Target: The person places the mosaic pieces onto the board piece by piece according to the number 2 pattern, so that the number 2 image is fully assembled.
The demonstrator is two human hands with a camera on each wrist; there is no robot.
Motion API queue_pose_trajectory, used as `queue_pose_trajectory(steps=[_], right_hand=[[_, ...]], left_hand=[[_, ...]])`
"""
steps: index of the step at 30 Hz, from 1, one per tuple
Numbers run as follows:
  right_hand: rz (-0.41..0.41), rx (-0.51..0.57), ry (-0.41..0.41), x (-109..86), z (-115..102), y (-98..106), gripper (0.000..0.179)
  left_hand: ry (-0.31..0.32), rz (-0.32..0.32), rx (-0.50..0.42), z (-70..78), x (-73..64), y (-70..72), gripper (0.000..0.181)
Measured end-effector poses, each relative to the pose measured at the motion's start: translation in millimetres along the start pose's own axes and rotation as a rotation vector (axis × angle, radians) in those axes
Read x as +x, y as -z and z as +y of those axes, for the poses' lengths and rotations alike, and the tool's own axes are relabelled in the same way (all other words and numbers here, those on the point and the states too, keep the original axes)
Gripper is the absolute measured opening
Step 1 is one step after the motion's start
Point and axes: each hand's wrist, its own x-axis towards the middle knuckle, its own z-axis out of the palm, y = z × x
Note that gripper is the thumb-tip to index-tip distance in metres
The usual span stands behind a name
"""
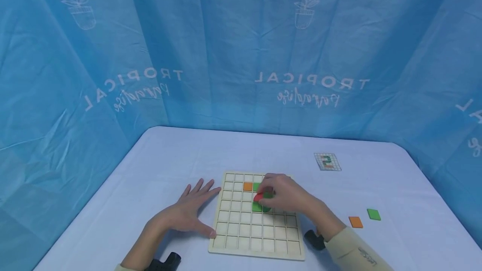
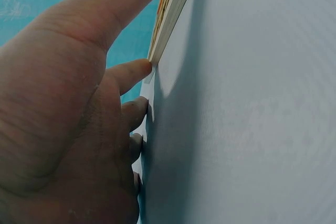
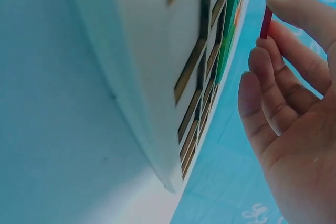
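Observation:
A pale wooden grid board (image 1: 244, 244) lies on the table. My left hand (image 1: 190, 212) is spread flat beside it, with the thumb and index fingertip at its left edge. Over the upper middle of the board, my right hand (image 1: 284, 193) pinches a small red square tile (image 3: 266, 22) between thumb and fingers. Under and beside that hand, an orange tile (image 1: 247, 186) and several green tiles (image 1: 257, 207) sit in the grid cells, some partly hidden by the fingers. In the right wrist view the red tile is held edge-on, apart from the board.
Right of the board lie a loose orange tile (image 1: 355, 222) and a loose green tile (image 1: 374, 214). Farther back is a small pattern card (image 1: 327, 162) with a coloured grid figure. A blue printed curtain (image 1: 233, 53) hangs behind the white table (image 1: 180, 149).

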Motion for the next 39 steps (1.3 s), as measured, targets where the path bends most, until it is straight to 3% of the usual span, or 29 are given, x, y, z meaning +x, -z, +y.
queue_pose_trajectory(steps=[14,22,39], right_hand=[[-0.058,-0.003,0.044,11.6,-14.7,-8.3,0.011],[-0.103,-0.086,0.047,19.1,-21.8,-13.7,0.012],[-0.118,-0.098,0.031,23.1,-19.0,-20.7,0.017]], left_hand=[[0.006,-0.004,0.004,0.6,0.3,-0.2,0.122],[0.008,-0.011,0.005,-0.2,0.7,0.0,0.122],[-0.005,-0.01,0.002,1.6,0.5,2.1,0.121]])
